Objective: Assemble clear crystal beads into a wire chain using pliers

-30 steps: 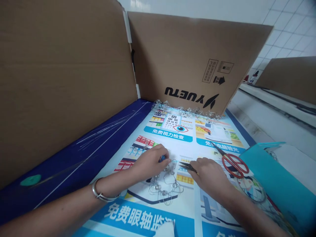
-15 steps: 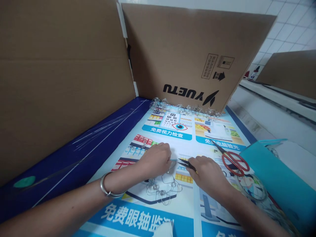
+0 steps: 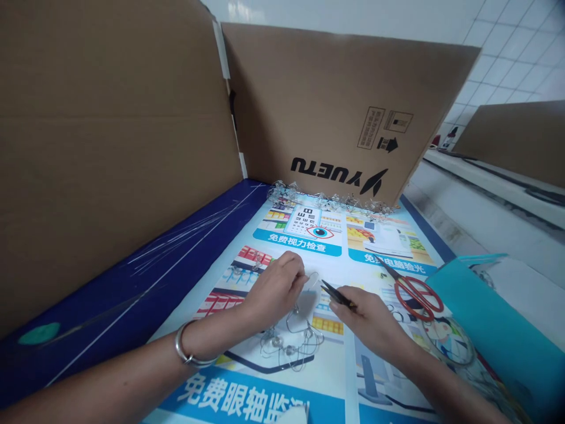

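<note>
My left hand [image 3: 282,288] pinches a thin wire [image 3: 313,279] that curls up at its fingertips. A chain of bent wire with clear beads [image 3: 289,348] hangs or lies below that hand on the printed sheet. In my right hand [image 3: 368,312] is a pair of dark pliers [image 3: 336,294], its pointed tips facing the wire with a small gap between. Red-handled scissors [image 3: 417,297] lie just beyond my right hand. A coil of clear wire [image 3: 450,341] rests to the right, partly beside my forearm.
Cardboard panels stand at the left [image 3: 110,129] and back [image 3: 344,106]. A row of beaded wire pieces [image 3: 331,200] runs along the back panel's foot. A turquoise folder [image 3: 494,330] lies at the right, a green oval [image 3: 39,334] at the far left.
The pliers' jaws have come closer together, and the pliers have turned slightly. My left hand has tilted, showing the wire's curled end. The whole view has shifted a little.
</note>
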Available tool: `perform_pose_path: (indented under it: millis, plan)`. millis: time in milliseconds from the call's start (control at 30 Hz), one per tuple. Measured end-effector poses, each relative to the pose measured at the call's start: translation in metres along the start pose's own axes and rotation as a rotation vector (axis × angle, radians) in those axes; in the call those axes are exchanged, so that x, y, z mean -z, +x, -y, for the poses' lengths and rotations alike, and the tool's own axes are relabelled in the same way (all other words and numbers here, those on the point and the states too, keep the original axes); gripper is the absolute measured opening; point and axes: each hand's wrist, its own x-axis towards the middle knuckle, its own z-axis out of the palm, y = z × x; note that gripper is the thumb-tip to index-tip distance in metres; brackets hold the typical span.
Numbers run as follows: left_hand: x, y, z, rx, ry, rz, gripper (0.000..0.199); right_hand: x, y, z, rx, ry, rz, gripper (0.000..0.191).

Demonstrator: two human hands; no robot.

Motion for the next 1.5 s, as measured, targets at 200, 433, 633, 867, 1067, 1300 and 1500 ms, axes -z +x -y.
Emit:
perform_pose_path:
  millis: [200, 433, 633, 867, 1067, 1300, 1500]
  plan:
    - [-0.001, -0.004, -0.010, -0.046, -0.002, -0.059, 0.009, -0.003, -0.002, 0.012, 0.026, 0.191, -0.017, 0.022]
    - [-0.001, -0.007, -0.014, -0.104, 0.017, -0.101, 0.009, -0.007, -0.002, 0.014, 0.046, 0.320, 0.014, 0.023]
    - [-0.007, -0.010, -0.007, -0.260, 0.141, -0.189, 0.009, -0.007, -0.002, 0.016, 0.052, 0.399, 0.048, 0.020]
    - [-0.009, -0.012, -0.010, -0.273, 0.106, -0.187, 0.008, -0.010, -0.004, 0.017, 0.042, 0.399, 0.069, 0.021]
    - [0.009, -0.013, -0.001, -0.160, -0.114, -0.040, 0.009, -0.011, -0.004, 0.012, 0.009, 0.297, 0.008, 0.023]
    - [0.017, -0.031, 0.024, 0.000, -0.158, 0.141, 0.004, -0.014, 0.001, 0.009, 0.015, 0.025, 0.047, 0.025]
    - [0.013, -0.039, 0.027, 0.040, -0.133, 0.179, 0.014, -0.019, 0.012, 0.013, 0.076, -0.144, 0.076, 0.022]
